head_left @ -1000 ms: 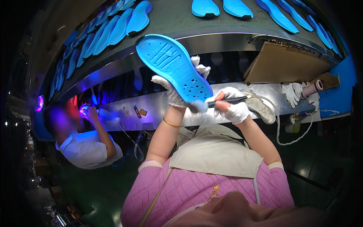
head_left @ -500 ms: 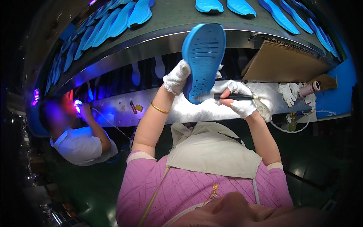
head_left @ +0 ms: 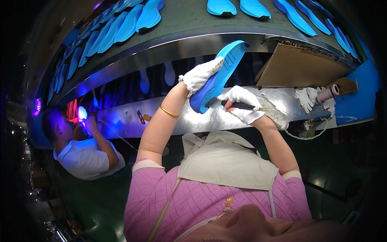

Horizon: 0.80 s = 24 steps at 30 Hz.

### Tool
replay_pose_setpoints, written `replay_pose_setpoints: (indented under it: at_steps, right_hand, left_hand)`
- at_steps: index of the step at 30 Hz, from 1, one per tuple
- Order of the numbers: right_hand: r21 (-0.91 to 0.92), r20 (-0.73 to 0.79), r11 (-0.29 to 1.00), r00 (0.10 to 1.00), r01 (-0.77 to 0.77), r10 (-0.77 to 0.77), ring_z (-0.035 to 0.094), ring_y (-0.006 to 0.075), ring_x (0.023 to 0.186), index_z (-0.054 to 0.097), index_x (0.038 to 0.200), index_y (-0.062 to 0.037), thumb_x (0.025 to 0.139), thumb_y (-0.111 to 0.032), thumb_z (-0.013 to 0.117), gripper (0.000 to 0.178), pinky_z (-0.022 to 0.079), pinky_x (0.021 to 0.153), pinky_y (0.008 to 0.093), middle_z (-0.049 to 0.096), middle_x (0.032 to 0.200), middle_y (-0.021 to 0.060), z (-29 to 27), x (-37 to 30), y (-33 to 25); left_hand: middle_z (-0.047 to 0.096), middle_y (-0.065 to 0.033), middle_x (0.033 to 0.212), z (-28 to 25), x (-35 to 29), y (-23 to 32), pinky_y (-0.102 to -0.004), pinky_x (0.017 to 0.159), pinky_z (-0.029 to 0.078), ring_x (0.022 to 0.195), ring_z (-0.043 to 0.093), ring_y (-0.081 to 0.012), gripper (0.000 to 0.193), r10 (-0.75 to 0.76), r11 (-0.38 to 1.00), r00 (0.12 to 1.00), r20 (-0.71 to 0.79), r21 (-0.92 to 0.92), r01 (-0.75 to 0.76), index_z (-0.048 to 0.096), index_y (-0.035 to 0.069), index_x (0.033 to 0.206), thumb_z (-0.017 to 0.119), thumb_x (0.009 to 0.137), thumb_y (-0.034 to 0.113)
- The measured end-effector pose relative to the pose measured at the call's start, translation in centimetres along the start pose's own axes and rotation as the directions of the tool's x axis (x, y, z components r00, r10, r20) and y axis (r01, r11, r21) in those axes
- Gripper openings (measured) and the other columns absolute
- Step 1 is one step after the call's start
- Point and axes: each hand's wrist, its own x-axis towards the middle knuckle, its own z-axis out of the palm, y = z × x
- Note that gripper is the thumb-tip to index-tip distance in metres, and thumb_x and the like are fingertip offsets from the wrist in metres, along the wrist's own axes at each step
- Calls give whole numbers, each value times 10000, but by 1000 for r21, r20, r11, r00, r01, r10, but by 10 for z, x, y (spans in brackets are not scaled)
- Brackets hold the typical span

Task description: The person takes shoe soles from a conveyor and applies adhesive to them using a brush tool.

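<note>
My left hand (head_left: 202, 75), in a white glove, grips a blue shoe sole (head_left: 219, 78) by its left edge. Tilted on its side, the sole turns its slotted and pitted face to the right. In my right hand (head_left: 243, 103), also gloved with bare fingertips showing, lies a slim tool with a black handle (head_left: 243, 106). A thin metal shaft runs from it across the wrist; the kind of tool cannot be made out. The right fingertips are close to the sole's lower end; whether they touch it is unclear. A pale speckled pad (head_left: 275, 117) rests below the right wrist.
Many blue soles (head_left: 146, 18) line the dark conveyor (head_left: 181, 24) beyond a metal rim. A cardboard sheet (head_left: 302, 66) leans at right, near white gloves (head_left: 305, 100) and a pink roll (head_left: 329, 92). At left, a co-worker (head_left: 86, 155) holds a glowing object. A metal ledge (head_left: 173, 119) runs below.
The sole has turned from facing me onto its side, and its upper end has dropped. The tool has swung round in my right hand, away from the sole. The co-worker's glowing object has shifted.
</note>
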Motion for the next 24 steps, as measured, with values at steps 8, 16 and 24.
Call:
replay_pose_setpoints:
  at_steps: [8, 16, 24]
  right_hand:
    - [24, -58, 994, 992, -108, 110, 659, 202, 867, 641, 796, -27, 714, 75, 705, 146, 526, 747, 304, 646, 910, 91, -16, 4, 7]
    - [431, -165, 898, 971, -86, 172, 667, 164, 813, 608, 904, -20, 800, 14, 702, 144, 556, 753, 297, 681, 1009, 154, -44, -12, -16]
    - [480, -325, 867, 892, -130, 314, 700, 145, 811, 610, 957, -40, 816, 30, 758, 217, 562, 720, 264, 700, 923, 109, -16, -23, 8]
  left_hand:
    - [650, -95, 1086, -2, 0, 2, -295, 780, 544, 903, 622, -151, 634, 37, 984, 998, 45, 170, -44, 564, 47, 1316, 592, 940, 557]
    - [629, -178, 1226, -15, -29, -7, -388, 922, 558, 1093, 641, -294, 744, 552, 741, 824, -127, -380, -554, 507, 6, 1340, 553, 918, 617]
    - [541, -194, 1372, -2, -34, -72, -463, 1037, 484, 1182, 596, -321, 707, 49, 600, 991, 126, -797, 71, 433, 17, 1422, 510, 970, 554]
